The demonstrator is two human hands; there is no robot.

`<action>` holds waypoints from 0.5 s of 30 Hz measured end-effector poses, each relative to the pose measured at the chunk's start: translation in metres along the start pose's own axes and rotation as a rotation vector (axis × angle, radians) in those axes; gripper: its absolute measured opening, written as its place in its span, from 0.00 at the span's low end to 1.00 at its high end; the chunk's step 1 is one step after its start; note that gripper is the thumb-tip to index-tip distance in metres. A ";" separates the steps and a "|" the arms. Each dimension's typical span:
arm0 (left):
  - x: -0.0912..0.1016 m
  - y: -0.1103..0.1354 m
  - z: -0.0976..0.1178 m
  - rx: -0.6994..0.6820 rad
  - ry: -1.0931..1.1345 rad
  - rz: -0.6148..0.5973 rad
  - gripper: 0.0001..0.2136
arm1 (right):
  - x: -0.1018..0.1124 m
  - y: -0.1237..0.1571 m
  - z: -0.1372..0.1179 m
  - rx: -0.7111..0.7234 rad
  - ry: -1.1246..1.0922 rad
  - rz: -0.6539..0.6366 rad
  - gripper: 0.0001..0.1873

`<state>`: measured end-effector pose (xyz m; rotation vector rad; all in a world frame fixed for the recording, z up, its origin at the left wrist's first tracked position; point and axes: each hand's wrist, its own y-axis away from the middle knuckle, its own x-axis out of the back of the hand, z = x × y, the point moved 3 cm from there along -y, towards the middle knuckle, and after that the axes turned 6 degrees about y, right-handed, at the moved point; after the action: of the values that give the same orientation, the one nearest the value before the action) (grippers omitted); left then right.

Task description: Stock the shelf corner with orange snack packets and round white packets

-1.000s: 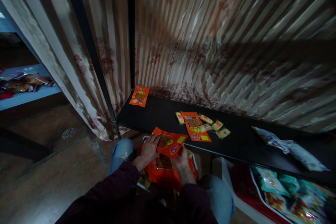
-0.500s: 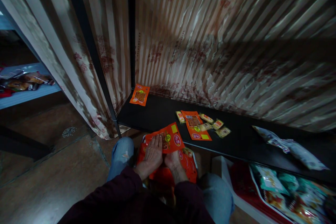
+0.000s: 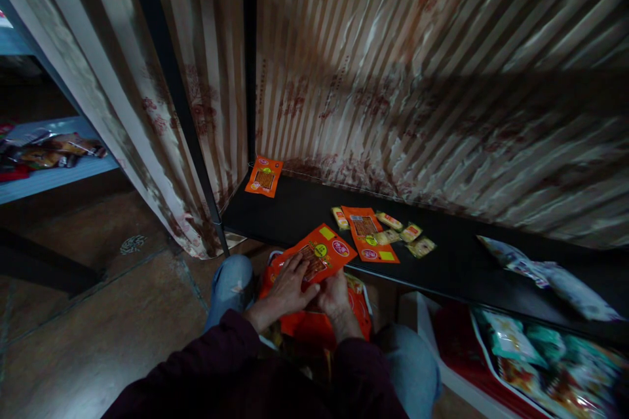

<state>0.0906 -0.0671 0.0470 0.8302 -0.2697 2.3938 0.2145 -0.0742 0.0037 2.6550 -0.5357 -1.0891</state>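
Observation:
An orange snack packet point(image 3: 328, 254) with a yellow patch and a pink oval label lies tilted above my lap. My left hand point(image 3: 285, 288) rests flat across its upper face, fingers stretched and thumb apart. At the packet's near edge, my right hand point(image 3: 335, 298) is closed on it from below, with fingers partly hidden under the packet. Beneath both hands sit more orange packets point(image 3: 307, 327) in a container point(image 3: 367, 298) between my knees; only bits of its light rim show.
A low black shelf point(image 3: 295, 209) carries one orange packet point(image 3: 264, 177) at the far left, another orange packet point(image 3: 364, 226) among several small yellow-wrapped snacks point(image 3: 421, 247), and a crumpled bag point(image 3: 550, 272). Below right stands a white-rimmed bin point(image 3: 484, 347) of snacks. Black posts point(image 3: 179, 98) and curtains border the shelf.
The held packet's right end has shifted right and slightly up. My left thumb has spread away from its fingers, and my right hand has moved a little right and up.

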 end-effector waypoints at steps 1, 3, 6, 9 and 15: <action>0.002 0.000 0.001 -0.012 0.025 0.018 0.27 | 0.002 0.002 0.000 -0.030 -0.006 0.030 0.19; 0.003 -0.001 0.001 -0.024 0.067 0.070 0.22 | 0.004 0.007 -0.001 -0.063 -0.049 0.063 0.20; -0.001 -0.003 -0.002 -0.015 0.094 0.144 0.20 | 0.002 0.014 -0.004 -0.052 -0.087 0.033 0.24; -0.008 -0.003 -0.007 -0.002 0.108 0.199 0.20 | -0.002 0.019 -0.004 -0.085 -0.075 -0.048 0.27; -0.010 -0.003 -0.007 -0.010 0.127 0.220 0.18 | 0.011 0.014 0.007 -0.061 0.131 0.012 0.15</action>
<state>0.0950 -0.0670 0.0348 0.6694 -0.3370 2.6349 0.2137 -0.0921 -0.0036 2.6430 -0.4850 -0.9059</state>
